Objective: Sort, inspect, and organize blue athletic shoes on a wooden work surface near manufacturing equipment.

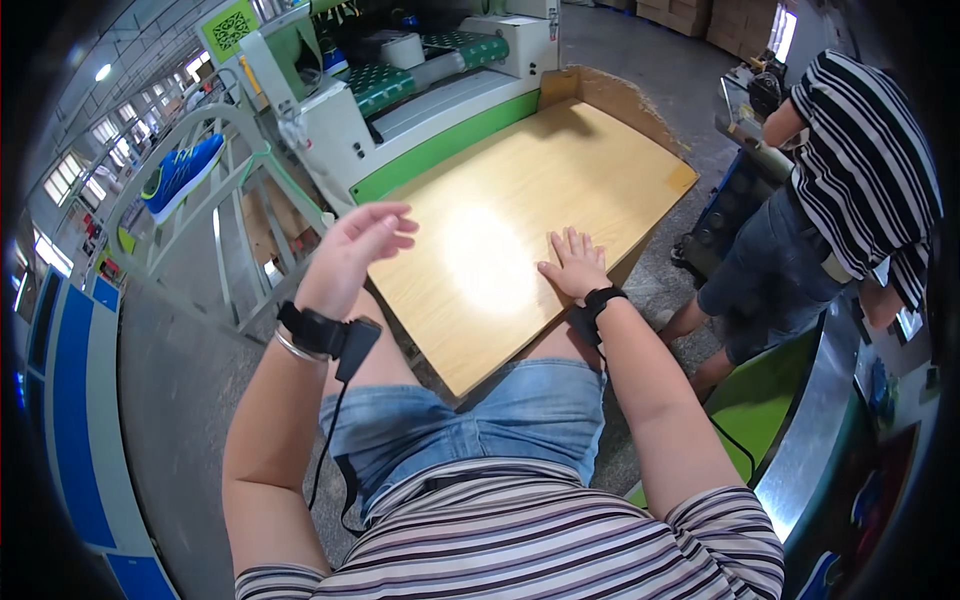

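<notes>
My right hand (577, 265) lies flat on a light wooden board (560, 185), fingers spread and nothing under them that I can see. Above the board's left edge is my left hand (362, 245), raised with its fingers loosely bent and apart, holding nothing. The board slopes across in front of my knees, and a bright patch of light glares on its middle. Each wrist wears a black strap with a small device. To the left of my raised hand, a blue shoe (183, 172) with a white sole sits on a metal rack (225, 240).
Beyond the board stands a white and green machine (440, 125) with a green conveyor belt (385, 90). Torn cardboard (620, 100) borders the board's far right corner. At the right, another person in a striped shirt (865, 140) works at a bench. A blue and white panel (80, 430) stands far left.
</notes>
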Demonstrator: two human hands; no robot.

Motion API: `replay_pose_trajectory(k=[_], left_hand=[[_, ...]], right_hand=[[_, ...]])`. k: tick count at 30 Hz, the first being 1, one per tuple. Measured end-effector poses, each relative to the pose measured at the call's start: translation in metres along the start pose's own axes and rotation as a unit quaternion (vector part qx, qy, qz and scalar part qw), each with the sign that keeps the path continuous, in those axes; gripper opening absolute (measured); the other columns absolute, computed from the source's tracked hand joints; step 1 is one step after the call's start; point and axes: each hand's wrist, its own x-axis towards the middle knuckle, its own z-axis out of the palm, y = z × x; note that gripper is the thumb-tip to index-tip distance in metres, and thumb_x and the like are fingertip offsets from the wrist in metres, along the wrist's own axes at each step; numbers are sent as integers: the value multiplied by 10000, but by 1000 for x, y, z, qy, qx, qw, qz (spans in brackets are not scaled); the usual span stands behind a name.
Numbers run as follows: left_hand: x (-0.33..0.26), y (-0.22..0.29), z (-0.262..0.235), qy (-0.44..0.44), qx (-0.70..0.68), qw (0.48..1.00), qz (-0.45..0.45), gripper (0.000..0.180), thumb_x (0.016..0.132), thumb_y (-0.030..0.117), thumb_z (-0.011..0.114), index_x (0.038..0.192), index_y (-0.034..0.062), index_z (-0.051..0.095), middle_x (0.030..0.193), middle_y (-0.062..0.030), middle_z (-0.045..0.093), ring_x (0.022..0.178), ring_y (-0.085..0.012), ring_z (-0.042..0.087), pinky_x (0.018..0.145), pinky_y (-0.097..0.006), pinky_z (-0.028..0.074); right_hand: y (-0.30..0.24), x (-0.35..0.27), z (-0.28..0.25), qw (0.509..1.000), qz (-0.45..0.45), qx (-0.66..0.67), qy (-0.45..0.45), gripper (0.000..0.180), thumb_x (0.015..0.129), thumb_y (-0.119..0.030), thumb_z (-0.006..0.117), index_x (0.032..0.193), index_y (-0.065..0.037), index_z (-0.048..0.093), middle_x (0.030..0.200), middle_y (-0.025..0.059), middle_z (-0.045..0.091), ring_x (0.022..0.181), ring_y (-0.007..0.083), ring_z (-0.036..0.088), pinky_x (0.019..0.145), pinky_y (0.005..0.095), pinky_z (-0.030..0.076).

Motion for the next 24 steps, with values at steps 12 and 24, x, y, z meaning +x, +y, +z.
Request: replay_pose_trajectory(k=[12,24], left_hand=[[43,-53,19,-89,-51,991,-85,271,1041,196,584,1252,45,665,1113,-73,733,1012,-156,686,913,-300,508],[100,-107,-4,-152,-65,977,-134,277,1038,184,584,1261,34,651,1118,-69,730,990,-146,675,915,-293,505]], right_hand=[[0,-11,5,999,-22,7,42,806,967,-653,475,1623,-227,280,1697,163,172,1560,412,118,1237,609,89],[-2,-11,-2,1000,-12,4,8,806,984,-648,476,1629,-223,248,1695,191,144,1552,457,99,1222,636,97]])
